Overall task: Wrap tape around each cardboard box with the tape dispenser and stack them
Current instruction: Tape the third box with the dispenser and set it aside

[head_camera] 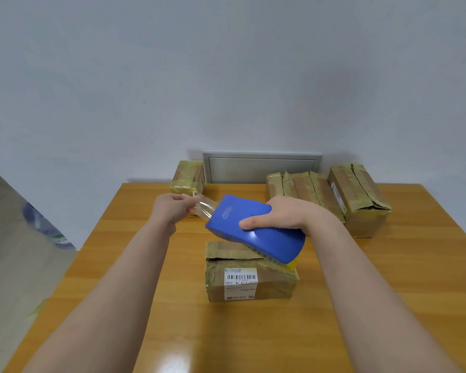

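**A:** What lies nearest?

**B:** The glossy wooden table (pixel 253 332), with both bare forearms reaching out over it. Past them, near the table's middle, sits the cardboard box with the barcode label (pixel 269 289). Its label (pixel 240 284) is on the near side, and yellowish tape already covers its edges and top.

**A:** And the dispenser?

**B:** The blue tape dispenser (pixel 269 238) is held tilted above that box. Its lower end, showing a bit of yellow, is over the box's top right corner, and I cannot tell whether it touches. The right hand (pixel 285 214) grips it from the far side, with the fingers wrapped over the shell and the thumb lying flat along the near face.

**A:** The left?

**B:** The left hand (pixel 170 208) is up and to the left of the dispenser's raised end. Its fingers are closed in a pinch on the free end of the clear tape strip (pixel 206 208), which runs from the hand to the dispenser's mouth.

**A:** Farther back?

**B:** A small taped box (pixel 187 177) stands at the far left edge. On the far right a long taped box (pixel 304 192) lies just beside a larger taped box (pixel 358 195), whose top flaps look crumpled. Behind them a grey wall panel (pixel 261 168) is set in the pale wall (pixel 226 76).
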